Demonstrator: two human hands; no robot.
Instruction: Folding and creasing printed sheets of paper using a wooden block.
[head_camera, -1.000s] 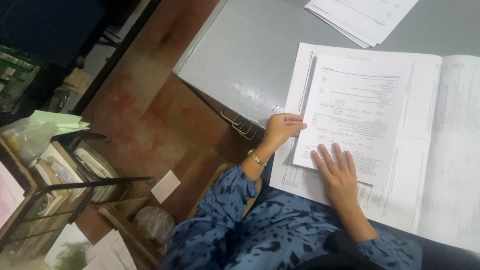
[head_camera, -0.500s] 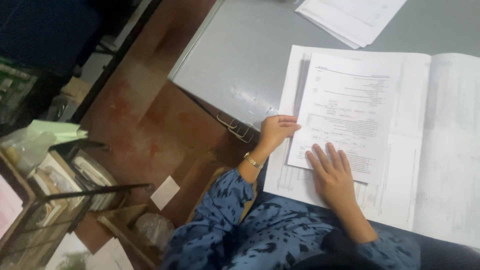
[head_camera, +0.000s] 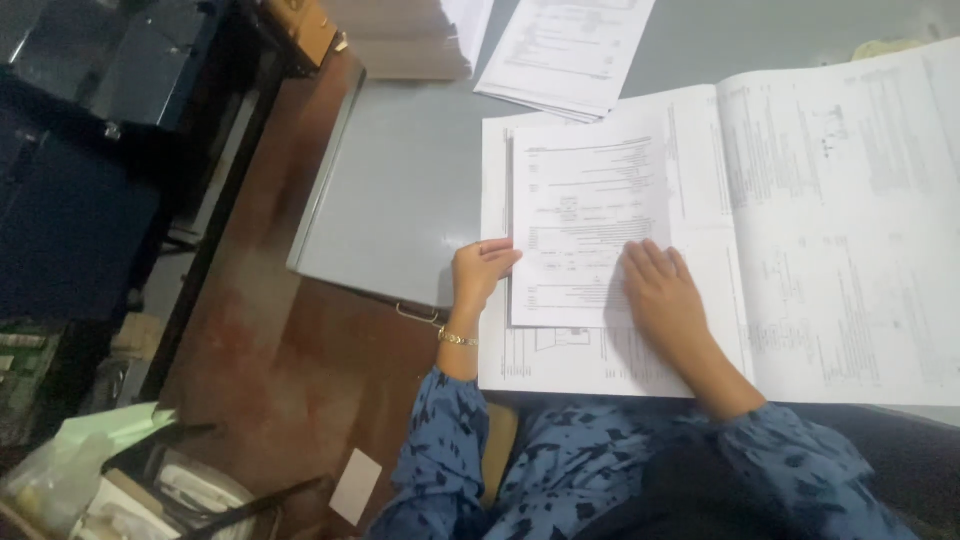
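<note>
The left hand (head_camera: 480, 272) curls, fingertips pinched together, wrist bent inward. The right hand (head_camera: 665, 300) lies flat, palm down, fingers together and extended forward.

Printed sheet (head_camera: 585, 215) on open book (head_camera: 840, 230), both flat.
Sheet: white, smaller, upright, squared up on book's left pg, text & small diagrams. Book: big white pages spread wide, lying on grey counter (head_camera: 400, 190) near its front edge.
</note>
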